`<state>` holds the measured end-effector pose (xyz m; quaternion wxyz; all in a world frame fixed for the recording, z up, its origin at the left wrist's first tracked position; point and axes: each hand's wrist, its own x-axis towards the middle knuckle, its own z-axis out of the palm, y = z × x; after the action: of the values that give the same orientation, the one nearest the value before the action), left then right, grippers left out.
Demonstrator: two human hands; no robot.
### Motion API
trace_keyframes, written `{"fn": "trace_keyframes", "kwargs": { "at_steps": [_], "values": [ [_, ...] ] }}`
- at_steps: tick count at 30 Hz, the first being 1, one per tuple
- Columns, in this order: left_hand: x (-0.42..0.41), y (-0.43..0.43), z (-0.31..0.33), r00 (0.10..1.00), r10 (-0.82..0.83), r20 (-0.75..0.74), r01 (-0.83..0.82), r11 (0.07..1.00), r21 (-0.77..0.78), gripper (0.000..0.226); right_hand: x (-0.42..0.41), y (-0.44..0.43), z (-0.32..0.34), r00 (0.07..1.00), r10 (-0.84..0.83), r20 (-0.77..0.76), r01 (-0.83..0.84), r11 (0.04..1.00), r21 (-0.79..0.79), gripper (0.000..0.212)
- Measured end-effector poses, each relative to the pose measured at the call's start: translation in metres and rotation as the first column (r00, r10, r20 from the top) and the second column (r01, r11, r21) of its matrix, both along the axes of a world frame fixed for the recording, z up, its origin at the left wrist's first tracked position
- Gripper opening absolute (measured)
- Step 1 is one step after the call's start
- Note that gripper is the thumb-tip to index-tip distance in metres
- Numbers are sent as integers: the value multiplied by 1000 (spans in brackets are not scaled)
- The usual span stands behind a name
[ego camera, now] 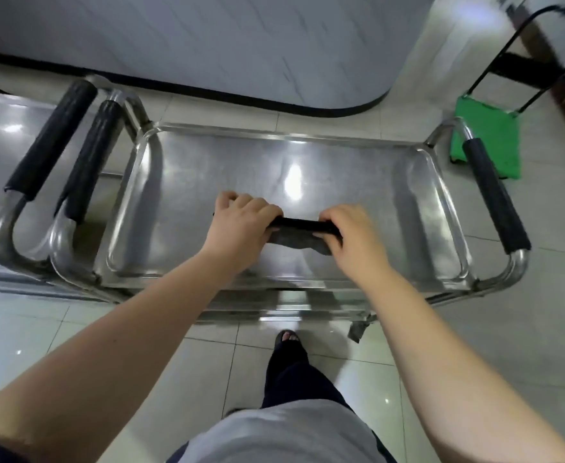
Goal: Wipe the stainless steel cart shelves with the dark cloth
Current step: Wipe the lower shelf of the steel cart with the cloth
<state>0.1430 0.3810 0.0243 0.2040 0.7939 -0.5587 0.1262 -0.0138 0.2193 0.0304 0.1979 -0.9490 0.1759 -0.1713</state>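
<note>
Two hands meet over the middle of the cart's top shelf (207,162) in the head view. Bunched into a narrow roll, the dark cloth (296,237) would likely wipe only a thin band and leave streaks, or slip from one grip if pulled. It stretches between the left hand (241,218) and right hand (349,230), each curling fingers round one end, a slack fold sagging toward the steel.
</note>
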Motion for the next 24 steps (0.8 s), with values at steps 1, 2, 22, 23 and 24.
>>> {"fn": "trace_keyframes", "kwargs": {
  "at_steps": [1, 2, 22, 23, 24],
  "values": [
    [-8, 15, -1, 999, -12, 30, 12, 1000, -20, 14, -12, 16, -1, 1000, -9, 28, 10, 1000, -28, 21],
    [-17, 30, -5, 999, -21, 50, 23, 999, -33, 13, -23, 33, -5, 998, -13, 54, 16, 999, -51, 23],
    [-178, 132, -100, 940, 69, -333, 60, 931, 361, 29, -192, 150, -106, 980, -47, -194, 77, 986, 145, 16],
    [-186, 127, -103, 936, 92, -339, 45, 925, 377, 28, -197, 146, -111, 978, -52, -204, 85, 983, 160, 17],
    [-194, 122, -106, 935, 113, -337, 27, 923, 385, 27, -203, 141, -116, 978, -46, -202, 80, 983, 165, 19]
  ]
}}
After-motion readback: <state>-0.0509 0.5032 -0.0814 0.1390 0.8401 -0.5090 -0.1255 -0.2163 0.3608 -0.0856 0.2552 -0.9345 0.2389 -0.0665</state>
